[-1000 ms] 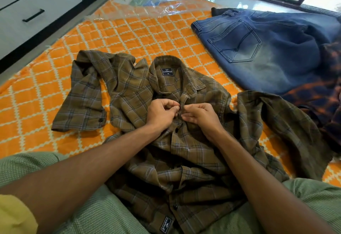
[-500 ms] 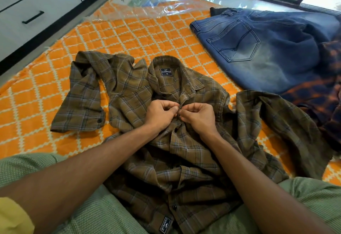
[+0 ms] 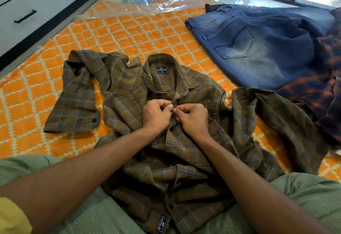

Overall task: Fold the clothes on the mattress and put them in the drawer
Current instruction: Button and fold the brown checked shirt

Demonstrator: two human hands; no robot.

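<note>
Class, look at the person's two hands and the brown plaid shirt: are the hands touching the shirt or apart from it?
Touching. The head view shows the left hand and right hand pinching the brown plaid shirt at its front placket, just below the collar.

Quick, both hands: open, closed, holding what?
Left hand: pinching the plaid shirt placket.
Right hand: pinching the same placket.

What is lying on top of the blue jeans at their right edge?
A dark navy-and-orange checked garment overlaps the blue jeans there; the jeans' part beneath it is covered and unseen.
</note>
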